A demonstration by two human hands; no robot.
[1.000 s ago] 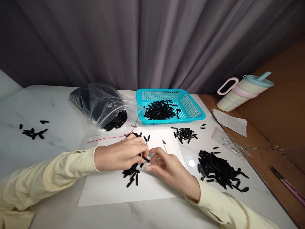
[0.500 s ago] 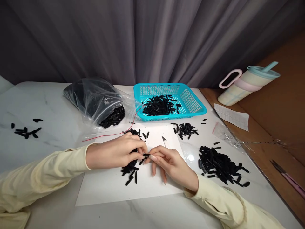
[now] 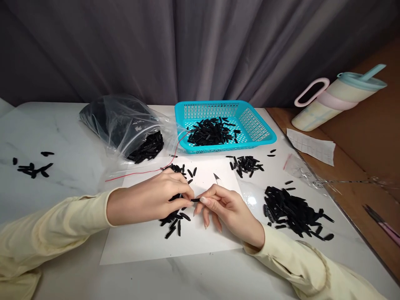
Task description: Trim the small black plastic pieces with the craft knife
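— Nearest?
— Glossy white marble surface [image 3: 203, 275] with grey veins; on it a flat matte white sheet [image 3: 146, 246].

— On the sheet?
— Left hand [image 3: 150, 200] and right hand [image 3: 228, 208], brought together at the fingertips, both pinched on one small black strip [image 3: 195, 200], slim and flat. Under the left hand, a loose scatter of black strips [image 3: 173, 221]. Just beyond the right hand, a pointed blade tip [image 3: 216, 178].

— To the right?
— Larger heap of the same pieces [image 3: 293, 210], well apart from the hands. Crinkled clear film [image 3: 300, 171] beyond it.

— Farther off?
— Small cluster [image 3: 246, 163] before a perforated teal plastic basket [image 3: 259, 129] holding more strips. Left of that, a crumpled clear bag [image 3: 121, 121], dark inside, with a thin red wire [image 3: 140, 173] trailing near. Far left, a few stray bits [image 3: 31, 168]. Far right, a cream tumbler [image 3: 337, 98] lying tilted, above a paper slip [image 3: 312, 146]. Grey pleated curtain [image 3: 187, 50] behind.
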